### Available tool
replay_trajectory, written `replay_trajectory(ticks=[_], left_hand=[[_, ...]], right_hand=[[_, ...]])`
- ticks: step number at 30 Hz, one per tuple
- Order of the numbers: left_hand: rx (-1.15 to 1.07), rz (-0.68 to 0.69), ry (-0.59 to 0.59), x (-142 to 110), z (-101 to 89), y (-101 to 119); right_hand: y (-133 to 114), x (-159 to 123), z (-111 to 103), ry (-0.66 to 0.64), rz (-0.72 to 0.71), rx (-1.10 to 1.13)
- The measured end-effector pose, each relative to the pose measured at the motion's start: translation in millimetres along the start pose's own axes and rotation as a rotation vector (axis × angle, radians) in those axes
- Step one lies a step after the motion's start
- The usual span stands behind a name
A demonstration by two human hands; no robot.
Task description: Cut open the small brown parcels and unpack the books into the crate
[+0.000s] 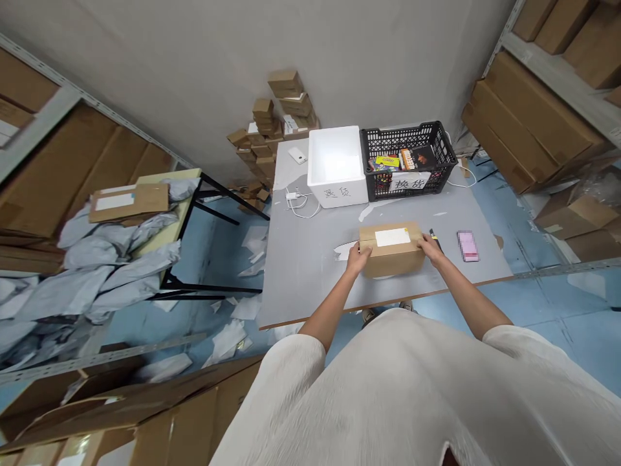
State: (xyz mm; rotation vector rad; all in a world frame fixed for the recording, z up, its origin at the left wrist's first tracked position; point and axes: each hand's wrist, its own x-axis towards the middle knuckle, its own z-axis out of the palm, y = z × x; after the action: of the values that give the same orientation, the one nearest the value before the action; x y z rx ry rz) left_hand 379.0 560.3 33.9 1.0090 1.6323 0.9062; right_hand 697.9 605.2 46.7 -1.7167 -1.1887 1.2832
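A brown cardboard box (394, 262) with a white label (392, 237) on top is between my two hands at the front of the grey table (295, 272). My left hand (358, 257) grips its left end, the thumb on the top edge. At the opposite end my right hand (429, 247) is closed on the box's corner. Just beyond the right hand lies a black and yellow utility knife (435, 239). A pink pad (468, 246) rests farther right. White paper (343, 251) shows beside the left hand.
A white foam box (338, 194) and a black crate (407, 184) holding colourful packets stand at the table's back. A charger with a cable (303, 204) and a white phone-like object (297, 155) lie left. Stacked cartons (286, 97) are behind; grey parcels (136, 272) fill a side table.
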Motion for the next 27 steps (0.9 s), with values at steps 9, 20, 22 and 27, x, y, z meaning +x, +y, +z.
replay_trajectory(ticks=[9,20,22,27], left_hand=[[0.050,0.097,-0.014,0,10.4,1],[0.609,0.470,-0.032,-30,36.4,30],[0.632,0.485,-0.069,-36,43.9,37],[0.621,0.528,-0.080,-48,42.5,60]], right_hand=[[5,0,4,-0.029,0.023,0.078],[15,-9,11,0.132,-0.001,0.007],[8,-10,16,0.135,-0.022,0.009],[-21,-13,38,0.089,-0.219,-0.007]])
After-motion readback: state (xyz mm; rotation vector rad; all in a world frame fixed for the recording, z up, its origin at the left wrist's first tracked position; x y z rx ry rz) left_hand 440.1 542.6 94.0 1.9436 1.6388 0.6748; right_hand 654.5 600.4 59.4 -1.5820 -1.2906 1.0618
